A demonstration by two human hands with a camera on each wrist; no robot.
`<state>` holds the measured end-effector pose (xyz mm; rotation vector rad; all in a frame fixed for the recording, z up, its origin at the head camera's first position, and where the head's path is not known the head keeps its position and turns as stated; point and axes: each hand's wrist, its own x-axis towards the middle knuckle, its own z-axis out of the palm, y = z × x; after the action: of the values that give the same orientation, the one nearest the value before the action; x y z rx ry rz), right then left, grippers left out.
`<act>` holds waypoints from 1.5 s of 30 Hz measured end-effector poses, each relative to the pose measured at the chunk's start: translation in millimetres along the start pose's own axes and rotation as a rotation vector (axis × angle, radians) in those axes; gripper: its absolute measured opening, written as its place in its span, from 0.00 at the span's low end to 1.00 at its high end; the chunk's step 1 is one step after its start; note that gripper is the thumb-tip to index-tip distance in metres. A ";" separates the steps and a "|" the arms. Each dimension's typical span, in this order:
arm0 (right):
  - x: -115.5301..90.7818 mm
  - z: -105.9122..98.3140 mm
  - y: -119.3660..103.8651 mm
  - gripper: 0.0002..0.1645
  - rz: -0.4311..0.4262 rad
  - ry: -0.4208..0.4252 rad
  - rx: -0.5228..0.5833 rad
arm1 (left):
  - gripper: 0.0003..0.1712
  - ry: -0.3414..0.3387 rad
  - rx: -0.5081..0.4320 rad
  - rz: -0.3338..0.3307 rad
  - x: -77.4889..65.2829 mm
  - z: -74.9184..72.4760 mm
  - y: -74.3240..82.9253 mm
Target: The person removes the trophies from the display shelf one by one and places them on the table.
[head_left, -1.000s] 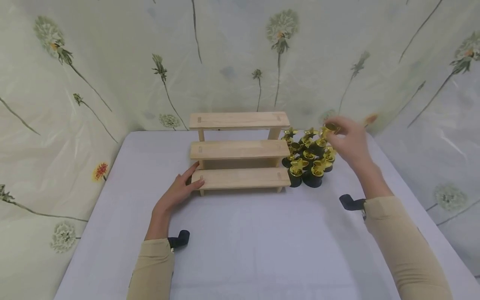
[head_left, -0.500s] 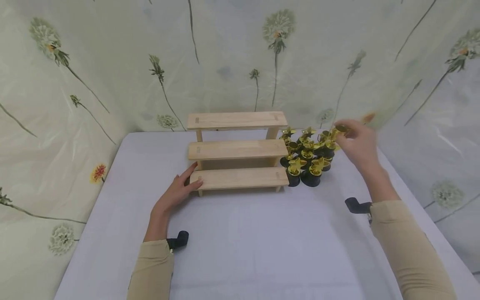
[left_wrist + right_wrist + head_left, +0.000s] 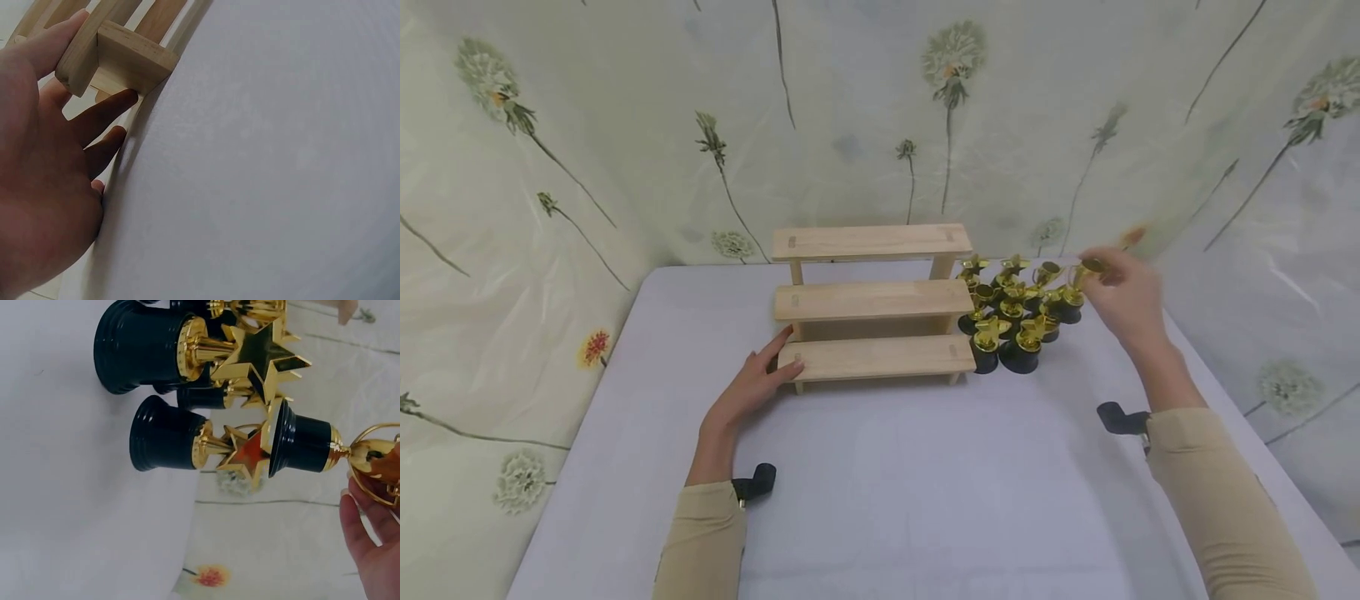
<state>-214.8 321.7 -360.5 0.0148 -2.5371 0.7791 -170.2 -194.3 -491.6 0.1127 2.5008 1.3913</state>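
Note:
My left hand point(image 3: 748, 387) grips the left end of a three-tier wooden display stand point(image 3: 880, 358), its thumb over the lowest plank. In the left wrist view the other fingers reach beneath and beside that plank point(image 3: 81, 59). With the fingertips of my right hand point(image 3: 1126, 293), I hold a gold trophy cup point(image 3: 306, 442) by its bowl and handle. Its black base is raised to about the tops of the star trophies point(image 3: 156, 347) standing on the table. In the head view the held cup overlaps the right side of the trophy cluster point(image 3: 1020, 354).
Several small gold trophies, some topped by stars and some by cups, crowd against the stand's right end. A white cloth covers the table point(image 3: 880, 483). Behind it hangs a flower-printed sheet point(image 3: 842, 108). Black camera mounts point(image 3: 1123, 418) sit at both wrists.
My right hand has moved right with the trophy cup, away from the middle of the cluster. My left hand keeps its place on the stand. The head view has shifted slightly.

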 end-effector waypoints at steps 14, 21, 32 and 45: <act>-9.3 1.4 16.9 0.23 0.061 -0.082 -0.014 | 0.38 0.005 0.008 0.002 -1.7 0.5 -0.9; -17.1 7.1 26.8 0.21 0.039 -0.170 -0.034 | 0.37 0.011 0.003 -0.005 -1.0 1.3 -2.4; -25.6 11.4 34.4 0.24 0.128 -0.282 -0.039 | 0.38 0.002 -0.007 0.005 1.3 0.5 -1.1; -35.8 19.5 40.0 0.25 0.111 -0.365 -0.038 | 0.37 0.005 0.003 0.035 3.3 2.0 -2.8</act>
<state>-197.7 340.3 -411.7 0.0041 -2.9181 0.8341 -172.6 -193.5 -495.6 0.1542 2.5168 1.4026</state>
